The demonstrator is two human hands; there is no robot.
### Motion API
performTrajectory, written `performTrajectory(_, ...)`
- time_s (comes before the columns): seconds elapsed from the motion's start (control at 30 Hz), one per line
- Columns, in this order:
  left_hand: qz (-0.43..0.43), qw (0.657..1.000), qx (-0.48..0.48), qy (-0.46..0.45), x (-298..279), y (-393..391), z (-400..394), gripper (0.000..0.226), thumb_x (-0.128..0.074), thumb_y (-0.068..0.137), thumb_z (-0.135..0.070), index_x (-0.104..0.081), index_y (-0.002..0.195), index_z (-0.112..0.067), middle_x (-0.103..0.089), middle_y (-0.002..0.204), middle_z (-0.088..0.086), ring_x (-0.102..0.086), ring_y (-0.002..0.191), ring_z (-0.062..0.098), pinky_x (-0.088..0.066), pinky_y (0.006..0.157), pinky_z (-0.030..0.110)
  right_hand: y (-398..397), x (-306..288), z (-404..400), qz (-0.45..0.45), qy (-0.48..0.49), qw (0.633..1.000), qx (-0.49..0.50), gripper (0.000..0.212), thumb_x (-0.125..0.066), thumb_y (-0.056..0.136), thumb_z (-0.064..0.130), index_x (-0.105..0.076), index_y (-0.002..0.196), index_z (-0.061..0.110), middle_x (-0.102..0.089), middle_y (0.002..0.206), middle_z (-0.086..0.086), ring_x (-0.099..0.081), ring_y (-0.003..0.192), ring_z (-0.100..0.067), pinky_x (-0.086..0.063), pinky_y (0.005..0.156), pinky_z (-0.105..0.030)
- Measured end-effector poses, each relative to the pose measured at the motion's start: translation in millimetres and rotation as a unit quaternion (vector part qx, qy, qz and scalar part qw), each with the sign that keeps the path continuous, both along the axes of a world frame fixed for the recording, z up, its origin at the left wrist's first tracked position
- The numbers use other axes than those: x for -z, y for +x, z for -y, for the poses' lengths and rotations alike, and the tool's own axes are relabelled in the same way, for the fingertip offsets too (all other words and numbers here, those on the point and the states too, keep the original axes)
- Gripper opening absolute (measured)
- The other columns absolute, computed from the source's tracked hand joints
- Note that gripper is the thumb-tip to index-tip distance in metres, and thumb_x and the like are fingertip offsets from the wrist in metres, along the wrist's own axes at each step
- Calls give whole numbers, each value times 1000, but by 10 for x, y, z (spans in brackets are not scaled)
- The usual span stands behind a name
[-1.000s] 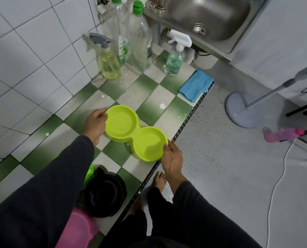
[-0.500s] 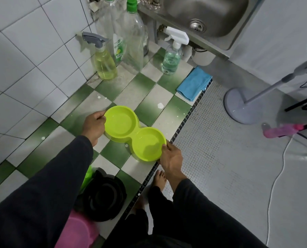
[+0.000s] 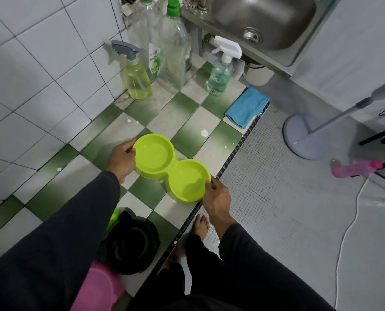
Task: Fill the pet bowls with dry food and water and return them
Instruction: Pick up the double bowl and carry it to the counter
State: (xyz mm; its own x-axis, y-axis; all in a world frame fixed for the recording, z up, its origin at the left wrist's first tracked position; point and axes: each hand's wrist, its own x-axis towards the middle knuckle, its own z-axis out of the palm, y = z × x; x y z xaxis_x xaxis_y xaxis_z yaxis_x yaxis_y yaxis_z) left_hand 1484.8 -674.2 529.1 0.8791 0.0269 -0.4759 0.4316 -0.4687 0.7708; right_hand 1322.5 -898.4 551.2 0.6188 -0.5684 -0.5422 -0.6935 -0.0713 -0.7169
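A lime-green double pet bowl (image 3: 171, 167) with two round, empty-looking wells is held over the green-and-white checkered ledge (image 3: 187, 115). My left hand (image 3: 120, 158) grips the rim of its far-left well. My right hand (image 3: 217, 198) grips the rim of its near-right well, close to the ledge's black-trimmed edge. Whether the bowl touches the tiles or hangs just above them is unclear. A black pet bowl (image 3: 131, 242) and a pink bowl (image 3: 97, 288) stand on the ledge near my body, partly hidden by my left sleeve.
Two spray bottles (image 3: 137, 79) (image 3: 219, 75) and two tall clear bottles (image 3: 171, 52) stand against the tiled wall. A steel sink (image 3: 261, 21) is behind them. A blue cloth (image 3: 246, 106) lies at the ledge's edge. A fan base (image 3: 299, 138), a white cable and my bare foot (image 3: 201, 225) are on the grey floor.
Both hands keep their grip on the green double bowl. The view has drifted slightly closer and the bowl has shifted only a little.
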Motion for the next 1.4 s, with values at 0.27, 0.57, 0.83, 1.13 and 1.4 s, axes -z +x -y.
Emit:
performTrajectory(0.27, 5, 997, 49, 55, -113, -94, 5, 49, -52, 104, -15, -46, 153, -15, -56, 146, 9, -54, 132, 30, -44, 113, 49, -22, -56, 50, 5, -3, 999, -36, 33, -48, 106, 23, -60, 134, 11, -64, 110, 0, -62, 106, -21, -50, 85, -29)
performTrajectory(0.57, 61, 955, 176, 231, -390, -398, -24, 63, -62, 99, -31, -39, 155, -15, -45, 147, 23, -42, 136, 42, -40, 113, 52, -43, -206, 171, -46, -160, 959, -232, 65, -50, 102, 43, -29, 155, 13, -40, 152, -17, -40, 136, -36, -37, 112, -44)
performTrajectory(0.83, 136, 891, 263, 343, -829, -837, -86, 54, -59, 99, -38, -51, 148, -17, -55, 140, 15, -51, 126, 38, -47, 102, 51, -124, -527, 279, -100, -313, 847, -418, 72, -40, 101, 56, -21, 158, 16, -19, 165, -12, -18, 151, -33, -25, 121, -49)
performTrajectory(1.13, 167, 849, 296, 405, -1223, -1273, -168, 61, -48, 101, -54, -41, 155, -26, -41, 158, 9, -37, 145, 32, -26, 120, 55, -168, -866, 376, -94, -400, 753, -513, 71, -36, 101, 58, -22, 157, 16, -24, 163, -14, -19, 151, -35, -18, 123, -52)
performTrajectory(1.4, 159, 862, 225, 426, -1510, -1882, -50, 60, -45, 101, -58, -44, 152, -27, -42, 158, 7, -40, 143, 32, -27, 119, 55, -249, -1081, 490, -20, -404, 737, -542, 68, -41, 101, 56, -28, 155, 16, -31, 160, -14, -25, 149, -33, -21, 122, -49)
